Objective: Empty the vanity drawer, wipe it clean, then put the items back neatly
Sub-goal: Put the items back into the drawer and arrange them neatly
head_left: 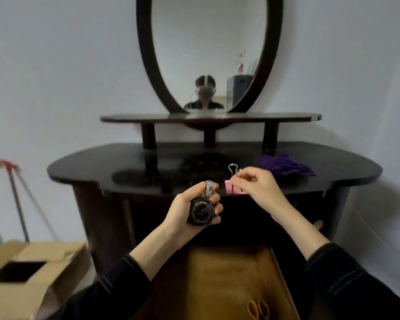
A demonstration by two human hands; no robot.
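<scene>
My left hand [194, 209] grips a round black jar [201, 211] together with a small clear packet [209, 189], held in front of the vanity's front edge. My right hand [256, 188] pinches the wire handle of a pink binder clip [234, 190] just over the dark vanity top [125, 172]. Below my forearms the wooden drawer [219, 280] stands pulled out. Yellow-handled scissors [258, 309] lie in its near right part. A crumpled purple cloth [285, 166] sits on the vanity top to the right.
An oval mirror [208, 49] stands over a narrow raised shelf [210, 117] at the back, showing a person's reflection. An open cardboard box [26, 271] sits on the floor at left, with a red-headed mop [12, 195] leaning on the wall behind it.
</scene>
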